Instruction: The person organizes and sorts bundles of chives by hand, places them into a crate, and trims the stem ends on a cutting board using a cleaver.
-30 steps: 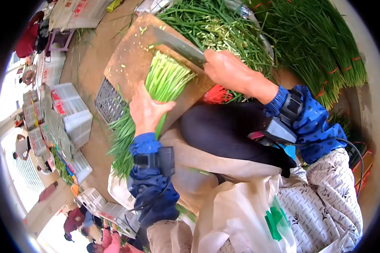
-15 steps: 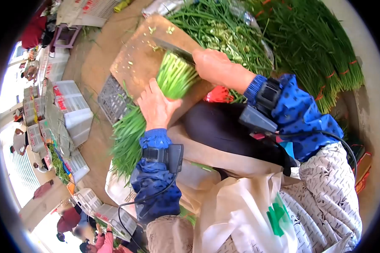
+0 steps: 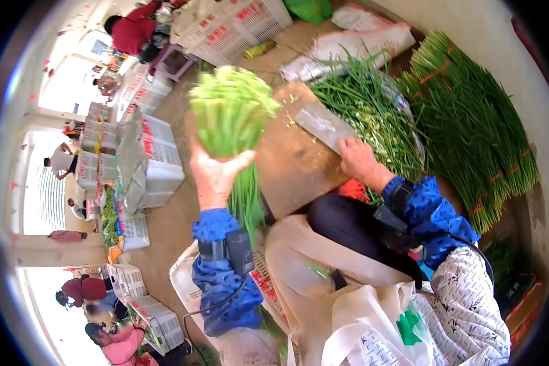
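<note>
My left hand (image 3: 215, 175) is wrapped round a bunch of chives (image 3: 230, 113), held raised beside the wooden board. Its pale cut ends point up and away from me and are blurred; the green leaves hang below the hand. My right hand (image 3: 358, 160) grips a cleaver (image 3: 323, 125), whose broad blade lies low and flat over the right part of the chopping board (image 3: 296, 168). The cleaver's handle is hidden in the fingers. A few small cut bits lie on the board's far end. A heap of chive trimmings (image 3: 372, 104) is just beyond the blade.
Banded chive bundles (image 3: 470, 116) lie along the wall at right. White sacking (image 3: 372, 43) is beyond the heap. White crates (image 3: 158, 152) and a purple stool (image 3: 172, 61) stand at left. A person in pink (image 3: 119, 344) sits by crates at lower left.
My left hand has lifted the chives off the board and swung them left and away, cut ends up. My right hand has drawn the cleaver away from the bunch, flat over the board. The view has shifted.
</note>
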The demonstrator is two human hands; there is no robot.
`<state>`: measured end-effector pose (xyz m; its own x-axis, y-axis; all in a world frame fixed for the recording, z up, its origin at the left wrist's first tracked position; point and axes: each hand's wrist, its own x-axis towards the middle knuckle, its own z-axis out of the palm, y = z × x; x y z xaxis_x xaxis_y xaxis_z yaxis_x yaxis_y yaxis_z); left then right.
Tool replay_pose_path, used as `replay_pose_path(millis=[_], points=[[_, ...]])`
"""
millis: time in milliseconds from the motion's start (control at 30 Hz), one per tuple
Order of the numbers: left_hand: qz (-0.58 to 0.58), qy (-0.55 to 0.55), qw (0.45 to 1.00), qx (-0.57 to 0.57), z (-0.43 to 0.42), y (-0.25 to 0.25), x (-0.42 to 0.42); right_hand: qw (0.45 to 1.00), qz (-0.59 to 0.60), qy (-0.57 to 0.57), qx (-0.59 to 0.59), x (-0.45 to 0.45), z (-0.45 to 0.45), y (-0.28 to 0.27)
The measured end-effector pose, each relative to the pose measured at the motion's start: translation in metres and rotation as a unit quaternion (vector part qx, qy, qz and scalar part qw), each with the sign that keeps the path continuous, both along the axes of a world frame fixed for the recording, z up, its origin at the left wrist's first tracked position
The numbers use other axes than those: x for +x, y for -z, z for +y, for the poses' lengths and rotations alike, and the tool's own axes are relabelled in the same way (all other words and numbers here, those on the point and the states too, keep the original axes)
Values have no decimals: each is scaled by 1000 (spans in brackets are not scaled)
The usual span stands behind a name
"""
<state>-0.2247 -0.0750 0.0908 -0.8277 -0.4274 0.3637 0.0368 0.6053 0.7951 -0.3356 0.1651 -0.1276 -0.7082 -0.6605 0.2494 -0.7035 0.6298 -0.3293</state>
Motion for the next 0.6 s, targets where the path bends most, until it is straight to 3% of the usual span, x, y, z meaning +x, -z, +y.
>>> replay_pose_path(millis=[67,133,167,233,300,367,400,433,500,567,600], points=[[109,-11,990,91,5,-41,6,998,-66,-6,23,0,-2,-35],[244,15,949,197,24,-69,14,976,-51,8,-210,-3,-5,-65],[254,16,948,189,25,-66,24,946,-50,10,-320,-2,-5,-78],[288,-88,914,273,41,-44,57,885,-168,-4,-434,10,11,-132],[235,-46,937,254,68,-14,100,873,-156,-39,-461,24,27,-147],[157,-38,922,353,69,34,159,883,-147,-86,-437,52,47,-141],[-54,-33,998,28,59,55,204,897,-160,-86,-403,62,54,-132],[-169,-36,929,-328,49,77,249,910,-182,-82,-364,77,64,-116],[-239,-16,813,-531,38,90,296,916,-228,-91,-318,99,78,-82],[-386,6,867,-315,0,94,382,913,-196,-128,-335,116,88,-61],[-443,-35,857,-263,-6,68,381,923,-221,-103,-298,123,95,-70]])
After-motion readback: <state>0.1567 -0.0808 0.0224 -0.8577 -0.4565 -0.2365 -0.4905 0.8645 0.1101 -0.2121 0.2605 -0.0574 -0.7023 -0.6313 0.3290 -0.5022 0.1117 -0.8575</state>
